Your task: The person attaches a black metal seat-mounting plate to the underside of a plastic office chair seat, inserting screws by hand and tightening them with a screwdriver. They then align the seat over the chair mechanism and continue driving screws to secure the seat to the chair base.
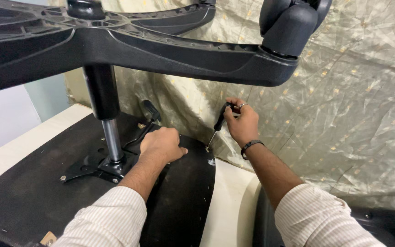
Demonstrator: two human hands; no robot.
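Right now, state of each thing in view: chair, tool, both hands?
Black office chair seat underside: upside down, lying on the white surface.
Black star-shaped chair base: up in the air on the gas-lift column, caster attached.
Black-handled screwdriver: tilted, tip at a screw on the seat edge.
Left hand: pressed flat on the seat.
Right hand: gripping the screwdriver handle.
Black lever: sticking out beside the column.

Both hands (163, 144) (241, 121) outstretched, fingers curled
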